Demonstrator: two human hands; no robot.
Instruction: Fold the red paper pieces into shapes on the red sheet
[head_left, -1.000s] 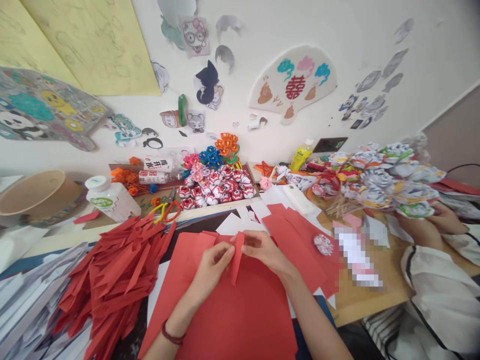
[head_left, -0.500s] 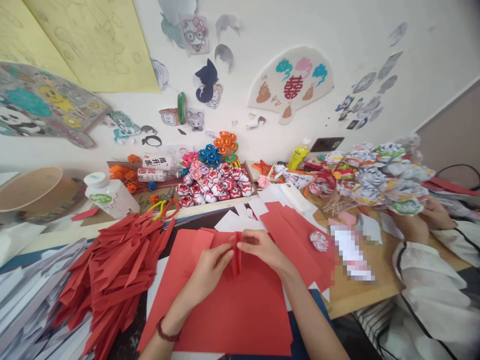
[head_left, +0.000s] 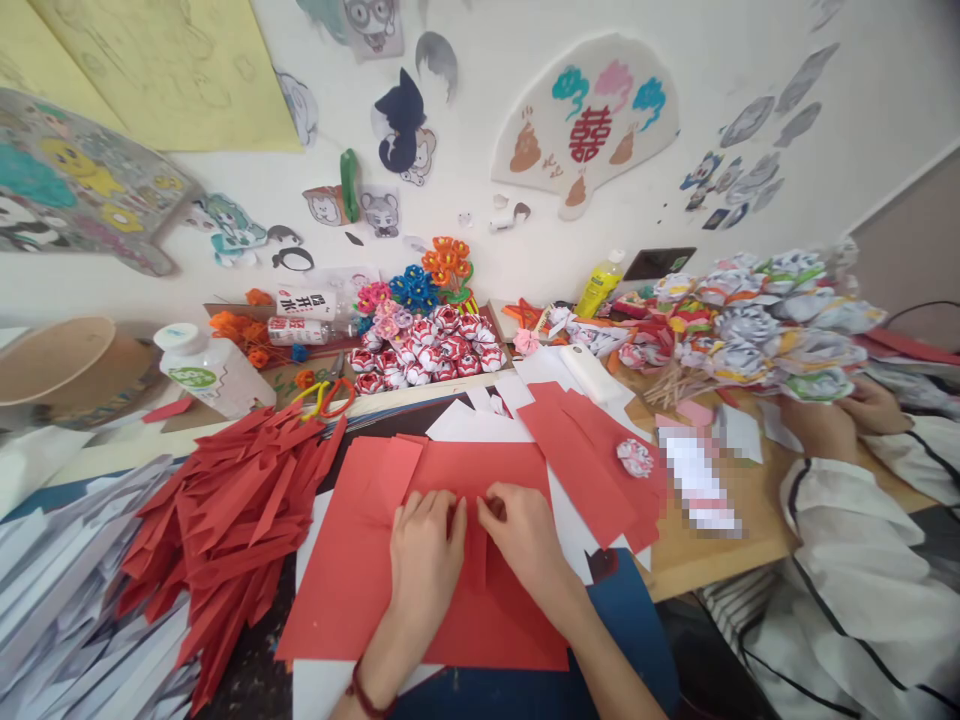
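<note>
My left hand [head_left: 426,550] is closed, its thumb and fingertips pinching a narrow folded red paper strip [head_left: 475,560] from the left. From the other side my right hand [head_left: 525,535] pinches the strip's upper part between thumb and bent fingers. Red on red, the strip's edges are hard to make out, and the fingers cover part of its top. Under both hands lies a stack of large red paper sheets [head_left: 337,600]. A smaller red paper piece [head_left: 394,478] rests on the stack's upper left.
Left are heaps of folded red strips [head_left: 240,530] and white strips [head_left: 82,600]. Scissors [head_left: 326,395], a bottle [head_left: 214,370] and red-white paper flowers [head_left: 427,350] stand behind. At right, red sheets [head_left: 581,465] lie near another person's hands [head_left: 825,425] and paper bouquets [head_left: 757,330].
Both hands have come lower and nearer to me with the red strip, which now lies down closer to the sheets. My left hand has turned more palm-down. The camera view has shifted slightly.
</note>
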